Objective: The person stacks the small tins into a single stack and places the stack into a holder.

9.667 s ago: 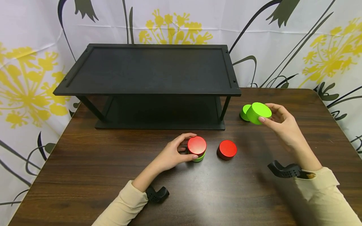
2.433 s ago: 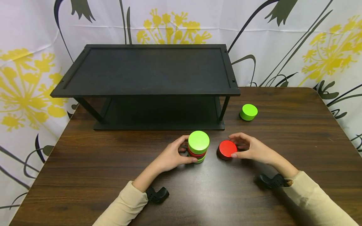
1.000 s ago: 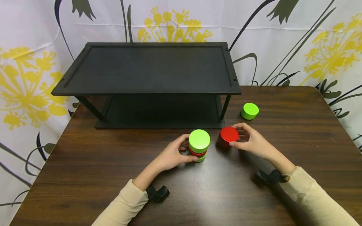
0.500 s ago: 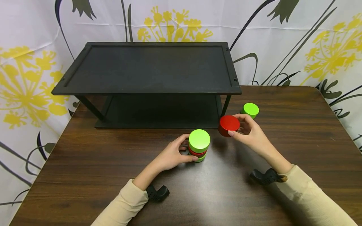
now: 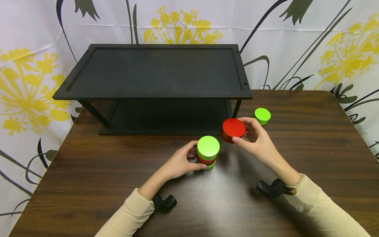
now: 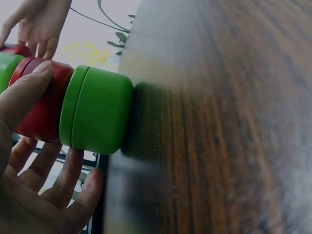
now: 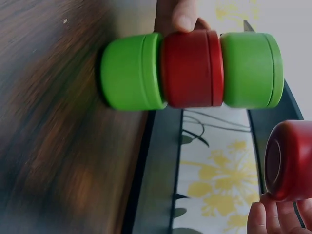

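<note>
Three round lidded tins stand in a stack near the table's middle: a green bottom tin (image 7: 130, 73), a red middle tin (image 7: 191, 70) and a green top tin (image 5: 208, 147). My left hand (image 5: 179, 164) holds the stack from the left, its thumb on the red tin; the left wrist view shows its fingers on the far side. Raised in the air beside and behind the stack is another red tin (image 5: 233, 126), pinched between the thumb and fingers of my right hand (image 5: 260, 143). Its underside shows in the right wrist view, apart from the stack.
A single green tin (image 5: 262, 116) stands at the back right, behind my right hand. The black two-tier shelf (image 5: 154, 74) stands at the back of the dark wooden table (image 5: 97, 177). A patterned curtain (image 5: 296, 46) hangs behind.
A green tin was set on the stack earlier. My right hand then took hold of the red tin, lifted it off the table and has moved left towards the stack. My left hand stays put.
</note>
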`<state>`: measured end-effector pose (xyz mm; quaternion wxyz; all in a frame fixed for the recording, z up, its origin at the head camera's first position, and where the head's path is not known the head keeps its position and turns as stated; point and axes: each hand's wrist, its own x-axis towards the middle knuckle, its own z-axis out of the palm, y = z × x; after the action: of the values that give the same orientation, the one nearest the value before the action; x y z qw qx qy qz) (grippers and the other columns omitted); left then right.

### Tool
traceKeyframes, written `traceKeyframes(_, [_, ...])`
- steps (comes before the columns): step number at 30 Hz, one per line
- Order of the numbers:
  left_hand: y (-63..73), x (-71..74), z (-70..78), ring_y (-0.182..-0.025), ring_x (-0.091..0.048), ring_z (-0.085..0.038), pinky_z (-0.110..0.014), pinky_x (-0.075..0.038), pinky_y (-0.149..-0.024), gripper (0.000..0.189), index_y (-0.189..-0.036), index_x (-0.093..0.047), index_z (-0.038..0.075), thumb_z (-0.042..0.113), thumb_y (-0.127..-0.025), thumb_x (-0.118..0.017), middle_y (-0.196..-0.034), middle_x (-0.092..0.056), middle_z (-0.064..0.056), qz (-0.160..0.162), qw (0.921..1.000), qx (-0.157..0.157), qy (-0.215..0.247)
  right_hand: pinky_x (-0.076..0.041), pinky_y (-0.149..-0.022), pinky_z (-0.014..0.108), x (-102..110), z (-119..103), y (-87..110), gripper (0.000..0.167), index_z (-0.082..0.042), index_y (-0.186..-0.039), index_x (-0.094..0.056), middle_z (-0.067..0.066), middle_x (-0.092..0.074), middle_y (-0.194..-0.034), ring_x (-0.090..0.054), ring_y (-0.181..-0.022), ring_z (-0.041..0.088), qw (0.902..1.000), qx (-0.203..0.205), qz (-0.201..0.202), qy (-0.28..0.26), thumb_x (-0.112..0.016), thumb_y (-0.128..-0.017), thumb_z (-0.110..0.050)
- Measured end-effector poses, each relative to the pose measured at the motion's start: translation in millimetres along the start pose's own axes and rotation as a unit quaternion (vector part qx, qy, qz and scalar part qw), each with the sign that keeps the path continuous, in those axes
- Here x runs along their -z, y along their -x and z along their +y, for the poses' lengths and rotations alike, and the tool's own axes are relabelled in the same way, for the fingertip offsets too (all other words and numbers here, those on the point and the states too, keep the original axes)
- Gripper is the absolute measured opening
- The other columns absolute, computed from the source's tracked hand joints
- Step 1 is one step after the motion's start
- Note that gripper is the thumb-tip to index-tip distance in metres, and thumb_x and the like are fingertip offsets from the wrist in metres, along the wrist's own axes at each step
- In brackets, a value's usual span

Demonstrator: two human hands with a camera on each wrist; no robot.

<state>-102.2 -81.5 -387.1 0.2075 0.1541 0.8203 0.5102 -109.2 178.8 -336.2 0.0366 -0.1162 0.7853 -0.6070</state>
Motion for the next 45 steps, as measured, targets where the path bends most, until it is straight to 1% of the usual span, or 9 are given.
traceKeyframes(10, [-0.2,-0.2,-2.1,-0.122,-0.054,-0.027,-0.040,-0.050,-0.102,0.070,-0.139,-0.043,0.015,0.024,-0.080,-0.079,-0.137,-0.052,-0.008,0.000,1.0000,-0.009,-0.003,-0.047,-0.094,0.014,-14.7,-10.5,-1.6,0.050,-0.002,-0.129,-0.045,-0.009,-0.059,-0.114,-0.056,-0.107,0.009,0.9987,0.044,-0.019,-0.019,-0.067,-0.085,0.000])
traceKeyframes(15, [-0.4,0.3,-2.8,-0.123,-0.054,-0.027,-0.040,-0.049,-0.103,0.070,-0.139,-0.042,0.014,0.023,-0.080,-0.078,-0.136,-0.052,-0.009,-0.004,0.9999,-0.015,-0.003,-0.046,-0.095,0.015,-21.6,-14.3,-0.9,0.051,-0.002,-0.130,-0.045,-0.008,-0.059,-0.114,-0.056,-0.107,0.009,0.9979,0.056,-0.030,-0.015,-0.067,-0.084,0.000])
traceKeyframes(22, [-0.4,0.9,-3.2,-0.124,-0.053,-0.027,-0.041,-0.049,-0.104,0.069,-0.139,-0.042,0.014,0.024,-0.081,-0.077,-0.136,-0.052,-0.008,-0.012,0.9996,-0.025,0.000,-0.047,-0.095,0.018,-29.9,-18.5,0.0,0.053,-0.005,-0.130,-0.045,-0.008,-0.059,-0.112,-0.055,-0.106,0.010,0.9965,0.060,-0.053,-0.023,-0.069,-0.083,0.000])
traceKeyframes(29, [0.1,1.4,-3.4,-0.125,-0.052,-0.027,-0.041,-0.049,-0.103,0.070,-0.140,-0.041,0.014,0.024,-0.082,-0.077,-0.138,-0.051,-0.008,-0.012,0.9995,-0.029,-0.001,-0.047,-0.095,0.021,-36.1,-20.6,1.3,0.053,-0.007,-0.130,-0.046,-0.007,-0.059,-0.111,-0.056,-0.104,0.013,0.9956,0.059,-0.071,-0.019,-0.070,-0.083,-0.002])
traceKeyframes(35, [-1.1,1.1,-4.6,-0.125,-0.052,-0.025,-0.039,-0.049,-0.104,0.070,-0.140,-0.041,0.017,0.023,-0.080,-0.078,-0.140,-0.049,-0.004,-0.011,0.9998,-0.014,-0.001,-0.048,-0.096,0.022,-40.3,-22.0,2.9,0.053,-0.008,-0.129,-0.047,-0.006,-0.060,-0.111,-0.057,-0.104,0.012,0.9953,0.060,-0.076,-0.009,-0.071,-0.082,-0.002])
traceKeyframes(45, [-1.7,1.2,-5.8,-0.125,-0.052,-0.024,-0.038,-0.048,-0.104,0.069,-0.139,-0.042,0.017,0.021,-0.080,-0.078,-0.139,-0.050,-0.004,-0.013,0.9997,-0.021,-0.001,-0.047,-0.097,0.024,-43.0,-23.3,3.6,0.053,-0.009,-0.128,-0.049,-0.002,-0.059,-0.115,-0.057,-0.105,0.012,0.9942,0.064,-0.086,-0.011,-0.072,-0.081,-0.003])
